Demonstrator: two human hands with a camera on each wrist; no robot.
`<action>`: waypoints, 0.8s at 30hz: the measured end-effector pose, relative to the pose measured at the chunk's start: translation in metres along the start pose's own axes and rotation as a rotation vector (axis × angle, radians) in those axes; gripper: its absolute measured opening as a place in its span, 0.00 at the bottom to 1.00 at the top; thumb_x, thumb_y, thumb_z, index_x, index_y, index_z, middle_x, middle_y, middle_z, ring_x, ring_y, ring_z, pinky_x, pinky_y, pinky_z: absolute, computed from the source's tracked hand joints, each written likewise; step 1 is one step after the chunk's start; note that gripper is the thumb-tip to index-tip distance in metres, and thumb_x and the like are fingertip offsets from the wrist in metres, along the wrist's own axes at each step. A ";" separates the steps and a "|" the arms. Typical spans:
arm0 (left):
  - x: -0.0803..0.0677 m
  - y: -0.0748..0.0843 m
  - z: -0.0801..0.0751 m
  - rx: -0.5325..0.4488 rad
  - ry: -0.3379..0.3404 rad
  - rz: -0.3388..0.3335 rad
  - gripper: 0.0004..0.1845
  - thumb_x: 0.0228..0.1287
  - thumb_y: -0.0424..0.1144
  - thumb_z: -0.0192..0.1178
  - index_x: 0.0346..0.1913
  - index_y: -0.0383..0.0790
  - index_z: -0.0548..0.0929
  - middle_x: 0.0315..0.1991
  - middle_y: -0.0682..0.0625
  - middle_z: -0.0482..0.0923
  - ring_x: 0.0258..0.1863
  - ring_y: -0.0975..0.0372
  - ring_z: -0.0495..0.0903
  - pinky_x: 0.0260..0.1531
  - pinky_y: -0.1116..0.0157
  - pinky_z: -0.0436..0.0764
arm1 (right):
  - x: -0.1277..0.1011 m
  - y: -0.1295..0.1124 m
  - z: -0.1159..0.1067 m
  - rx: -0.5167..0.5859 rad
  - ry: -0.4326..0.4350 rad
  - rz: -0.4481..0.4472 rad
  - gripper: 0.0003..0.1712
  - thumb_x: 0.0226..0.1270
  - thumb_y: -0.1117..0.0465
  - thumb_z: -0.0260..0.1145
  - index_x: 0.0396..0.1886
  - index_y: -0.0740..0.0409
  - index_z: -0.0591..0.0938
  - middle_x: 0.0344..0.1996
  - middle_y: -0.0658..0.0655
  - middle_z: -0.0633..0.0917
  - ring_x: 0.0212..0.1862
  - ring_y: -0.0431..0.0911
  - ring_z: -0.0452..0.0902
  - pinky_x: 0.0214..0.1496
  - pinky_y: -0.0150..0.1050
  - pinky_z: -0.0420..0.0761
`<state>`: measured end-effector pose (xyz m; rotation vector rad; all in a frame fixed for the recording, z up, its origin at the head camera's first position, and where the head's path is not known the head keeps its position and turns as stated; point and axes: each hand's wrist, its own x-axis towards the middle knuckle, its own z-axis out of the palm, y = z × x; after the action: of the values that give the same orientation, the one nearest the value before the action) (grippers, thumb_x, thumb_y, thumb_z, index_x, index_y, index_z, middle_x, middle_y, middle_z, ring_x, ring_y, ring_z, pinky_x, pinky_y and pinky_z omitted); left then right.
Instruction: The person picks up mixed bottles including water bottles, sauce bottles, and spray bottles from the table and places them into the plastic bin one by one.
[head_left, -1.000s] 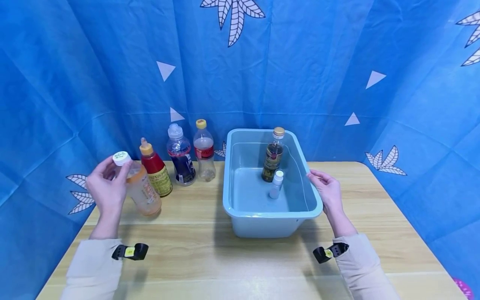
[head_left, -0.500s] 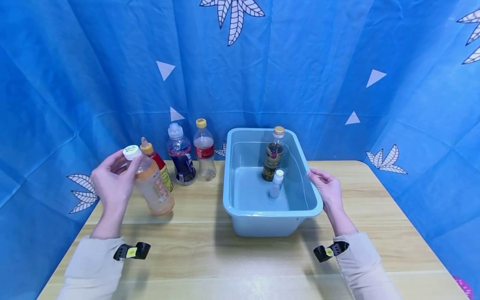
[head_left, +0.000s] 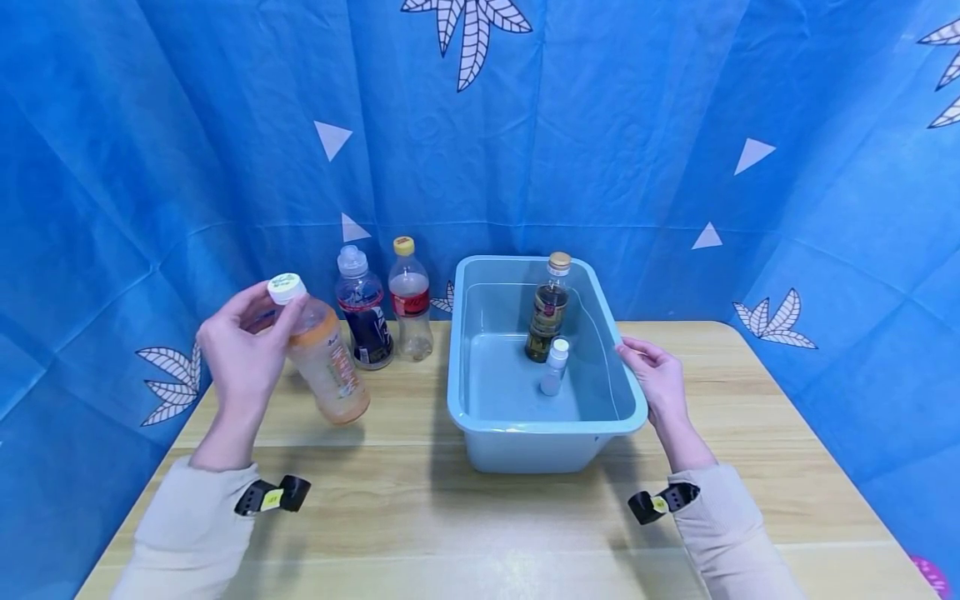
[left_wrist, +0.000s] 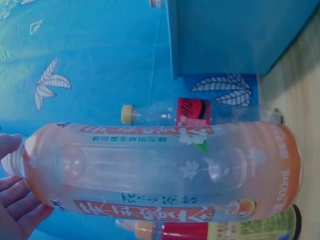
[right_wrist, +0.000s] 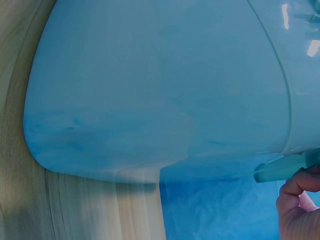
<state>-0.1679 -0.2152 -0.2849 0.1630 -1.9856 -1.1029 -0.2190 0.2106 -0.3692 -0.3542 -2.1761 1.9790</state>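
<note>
My left hand [head_left: 243, 337] pinches an orange-tinted plastic tea bottle [head_left: 326, 362] by its neck, just under the white cap. The bottle leans with its base toward the right, apparently raised over its shadow. In the left wrist view the tea bottle [left_wrist: 165, 172] spans the picture, and fingers hold its neck. On the other side, my right hand [head_left: 656, 379] grips the right rim of a light-blue plastic tub [head_left: 502, 454]. The right wrist view shows bent fingers [right_wrist: 295, 195] at the tub's rim [right_wrist: 280, 167]. Inside the tub stand a dark glass bottle [head_left: 546, 321] and a small white-capped bottle [head_left: 554, 371].
Left of the tub, a dark-blue-labelled drink bottle [head_left: 367, 321] and a yellow-capped cola bottle [head_left: 410, 308] stand by the curtain [head_left: 480, 167]. A red sauce bottle [left_wrist: 185, 231] shows in the left wrist view, mostly hidden in the head view. Everything rests on a wooden table [head_left: 420, 517].
My left hand has carried the tea bottle to the right and slightly up; it now covers the red sauce bottle in the head view. My right hand and the tub have stayed put.
</note>
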 end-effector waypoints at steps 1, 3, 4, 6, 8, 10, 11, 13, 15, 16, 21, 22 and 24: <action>0.000 0.002 0.000 -0.004 -0.003 0.005 0.20 0.48 0.45 0.66 0.44 0.37 0.82 0.40 0.47 0.81 0.35 0.73 0.78 0.36 0.72 0.77 | 0.000 0.000 0.000 -0.003 -0.001 0.002 0.25 0.56 0.58 0.65 0.50 0.68 0.75 0.21 0.43 0.80 0.25 0.36 0.77 0.28 0.28 0.78; 0.001 0.006 0.001 -0.018 -0.010 0.019 0.20 0.48 0.44 0.66 0.44 0.38 0.82 0.40 0.47 0.81 0.35 0.72 0.78 0.36 0.73 0.77 | 0.000 0.000 -0.001 -0.007 -0.003 0.004 0.25 0.57 0.57 0.64 0.50 0.68 0.75 0.21 0.43 0.80 0.26 0.36 0.77 0.29 0.28 0.78; 0.001 0.008 0.002 -0.025 -0.014 0.028 0.20 0.48 0.44 0.66 0.44 0.38 0.82 0.40 0.47 0.81 0.35 0.72 0.78 0.35 0.73 0.77 | 0.000 0.000 -0.001 -0.010 -0.004 0.003 0.25 0.57 0.57 0.64 0.51 0.68 0.74 0.21 0.43 0.80 0.26 0.35 0.77 0.29 0.28 0.78; 0.002 0.012 0.003 -0.037 -0.025 0.043 0.19 0.48 0.44 0.66 0.44 0.38 0.82 0.41 0.48 0.81 0.35 0.72 0.78 0.35 0.75 0.77 | 0.000 0.000 -0.001 -0.012 -0.008 0.001 0.25 0.57 0.57 0.64 0.51 0.68 0.74 0.21 0.43 0.80 0.27 0.35 0.78 0.29 0.28 0.78; 0.002 0.016 0.004 -0.052 -0.037 0.063 0.19 0.48 0.43 0.66 0.44 0.39 0.82 0.40 0.48 0.81 0.35 0.72 0.78 0.34 0.75 0.76 | 0.000 0.000 0.000 -0.013 -0.008 0.004 0.26 0.57 0.57 0.64 0.51 0.68 0.74 0.22 0.42 0.80 0.27 0.35 0.78 0.30 0.28 0.78; 0.002 0.021 0.005 -0.064 -0.046 0.081 0.19 0.49 0.43 0.66 0.44 0.39 0.82 0.40 0.48 0.81 0.34 0.73 0.78 0.33 0.76 0.76 | 0.000 0.000 0.000 -0.007 -0.008 0.003 0.26 0.57 0.57 0.64 0.52 0.69 0.73 0.21 0.42 0.80 0.27 0.35 0.78 0.30 0.28 0.78; 0.003 0.023 0.006 -0.071 -0.052 0.087 0.19 0.49 0.43 0.66 0.44 0.39 0.82 0.40 0.48 0.81 0.34 0.73 0.78 0.32 0.77 0.76 | 0.000 0.000 0.000 -0.002 -0.010 0.003 0.26 0.57 0.58 0.64 0.52 0.69 0.73 0.21 0.42 0.80 0.27 0.35 0.77 0.30 0.27 0.78; 0.003 0.028 0.007 -0.088 -0.057 0.106 0.18 0.49 0.43 0.66 0.44 0.38 0.82 0.40 0.48 0.81 0.34 0.72 0.78 0.32 0.77 0.76 | -0.001 -0.001 0.000 0.007 -0.014 0.003 0.27 0.57 0.58 0.64 0.52 0.70 0.73 0.21 0.42 0.80 0.27 0.34 0.77 0.29 0.27 0.77; 0.004 0.033 0.008 -0.107 -0.065 0.116 0.18 0.49 0.42 0.66 0.44 0.38 0.82 0.40 0.48 0.81 0.34 0.72 0.79 0.31 0.77 0.76 | -0.001 -0.001 0.000 0.009 -0.013 0.003 0.27 0.57 0.58 0.64 0.52 0.70 0.73 0.21 0.41 0.80 0.26 0.34 0.77 0.29 0.27 0.77; 0.004 0.036 0.009 -0.116 -0.069 0.119 0.18 0.49 0.42 0.66 0.44 0.38 0.82 0.40 0.48 0.81 0.34 0.71 0.79 0.31 0.77 0.76 | -0.001 -0.001 0.000 0.009 -0.012 0.008 0.27 0.56 0.57 0.65 0.52 0.69 0.73 0.21 0.42 0.80 0.26 0.34 0.77 0.29 0.27 0.77; 0.006 0.051 0.012 -0.153 -0.086 0.132 0.18 0.49 0.42 0.66 0.44 0.38 0.82 0.41 0.49 0.81 0.37 0.67 0.80 0.34 0.74 0.77 | 0.000 -0.001 0.001 0.009 0.001 0.013 0.26 0.56 0.58 0.65 0.51 0.68 0.74 0.21 0.43 0.80 0.25 0.35 0.77 0.28 0.27 0.77; 0.006 0.054 0.012 -0.159 -0.087 0.136 0.18 0.49 0.42 0.66 0.44 0.38 0.82 0.41 0.49 0.81 0.37 0.67 0.80 0.35 0.73 0.77 | 0.000 -0.001 0.001 0.016 0.002 0.017 0.25 0.56 0.58 0.65 0.51 0.68 0.74 0.21 0.43 0.80 0.25 0.35 0.77 0.28 0.27 0.77; 0.007 0.059 0.014 -0.167 -0.088 0.149 0.18 0.49 0.42 0.66 0.44 0.38 0.82 0.41 0.49 0.81 0.38 0.66 0.80 0.35 0.73 0.77 | 0.000 -0.002 0.001 0.019 0.004 0.015 0.25 0.56 0.59 0.65 0.50 0.68 0.75 0.20 0.43 0.80 0.24 0.35 0.77 0.27 0.27 0.77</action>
<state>-0.1669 -0.1740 -0.2396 -0.1211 -1.9378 -1.1890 -0.2197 0.2093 -0.3677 -0.3725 -2.1574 2.0032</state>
